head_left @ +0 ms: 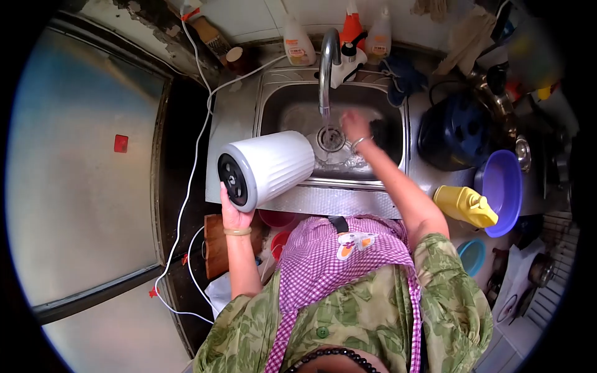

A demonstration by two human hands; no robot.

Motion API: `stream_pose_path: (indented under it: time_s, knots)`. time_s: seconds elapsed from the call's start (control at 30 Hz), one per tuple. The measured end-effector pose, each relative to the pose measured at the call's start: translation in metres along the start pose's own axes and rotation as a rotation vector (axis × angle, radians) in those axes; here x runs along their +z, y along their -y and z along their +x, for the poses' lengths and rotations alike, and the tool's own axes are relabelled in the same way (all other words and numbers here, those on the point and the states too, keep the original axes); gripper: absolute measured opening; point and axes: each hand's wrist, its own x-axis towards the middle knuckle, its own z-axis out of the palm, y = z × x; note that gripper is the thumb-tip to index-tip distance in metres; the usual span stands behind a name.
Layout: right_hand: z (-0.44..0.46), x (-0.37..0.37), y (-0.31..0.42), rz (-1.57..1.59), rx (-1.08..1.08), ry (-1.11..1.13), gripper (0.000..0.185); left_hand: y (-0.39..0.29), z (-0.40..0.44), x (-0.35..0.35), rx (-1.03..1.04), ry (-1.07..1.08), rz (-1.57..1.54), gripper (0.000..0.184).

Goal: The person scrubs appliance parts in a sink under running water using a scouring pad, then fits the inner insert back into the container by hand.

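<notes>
A white ribbed bucket-like container (280,165) lies tilted on its side over the left front rim of the sink (264,118), its black round base towards the left. My left hand (235,213) grips it by the base end, thumb along the edge. Inside the basin, my right hand (355,126) is just right of the water falling from the curved faucet (325,68). Motion smears its fingers, so I cannot make out their pose. Below the stream sits the round drain (331,138). The container's mouth faces into the basin and is hidden.
Behind the sink stand several spray bottles (300,43). On the right are a dark blue lidded container (454,130), a yellow jug (463,205) lying on its side and a purple basin (502,193). A white cable (198,143) hangs at left beside a frosted door (93,168).
</notes>
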Motion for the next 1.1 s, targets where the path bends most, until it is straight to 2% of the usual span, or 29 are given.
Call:
stream_pose_path:
  time_s: [0.07, 0.13, 0.23, 0.33, 0.43, 0.53, 0.63, 0.73, 0.77, 0.83, 0.9, 0.97, 1.07, 1.1]
  knots:
    - [0.037, -0.062, 0.045, -0.103, -0.443, -0.22, 0.025, -0.002, -0.005, 0.001, -0.001, -0.024, 0.0, 0.058]
    - [0.074, -0.094, 0.084, -0.177, -0.591, -0.199, 0.026, -0.003, -0.008, -0.001, -0.008, -0.033, -0.015, 0.058]
    - [0.13, -0.091, 0.099, -0.648, -0.27, 0.22, 0.027, 0.001, -0.011, -0.001, 0.023, -0.016, -0.011, 0.057]
    - [0.115, -0.059, 0.092, 0.366, 0.508, 0.491, 0.031, 0.005, -0.014, -0.006, 0.041, -0.028, -0.023, 0.057]
    - [0.126, -0.02, 0.073, 0.761, 0.503, 0.404, 0.033, 0.005, -0.018, -0.006, 0.048, -0.051, -0.003, 0.058]
    - [0.137, 0.003, 0.073, 0.994, 0.588, 0.33, 0.034, 0.001, -0.024, -0.001, 0.017, -0.044, -0.079, 0.054]
    - [0.147, 0.014, 0.077, 1.011, 0.643, 0.293, 0.029, 0.002, -0.021, 0.003, 0.012, -0.038, -0.067, 0.054]
    - [0.141, 0.018, 0.081, 0.998, 0.603, 0.337, 0.026, 0.003, -0.016, 0.007, -0.008, -0.019, -0.058, 0.054]
    - [0.138, 0.009, 0.078, 0.76, 0.512, 0.356, 0.026, 0.004, -0.015, 0.008, -0.008, -0.02, -0.06, 0.054]
    - [0.099, -0.038, 0.118, 0.276, 0.326, 0.392, 0.025, 0.002, -0.015, 0.011, 0.003, -0.028, -0.04, 0.054]
    - [0.11, -0.064, 0.107, -0.36, -0.38, -0.074, 0.027, 0.003, -0.017, 0.014, -0.013, -0.035, -0.053, 0.056]
    - [0.109, -0.101, 0.135, -0.649, -0.64, -0.389, 0.032, 0.006, -0.019, 0.011, -0.019, -0.041, -0.052, 0.056]
    - [0.159, -0.118, 0.124, -0.856, -0.83, -0.258, 0.037, 0.009, -0.023, 0.012, -0.004, -0.049, -0.041, 0.056]
    - [0.165, -0.12, 0.127, -0.983, -0.741, -0.113, 0.039, 0.011, -0.024, 0.013, 0.003, -0.048, -0.043, 0.055]
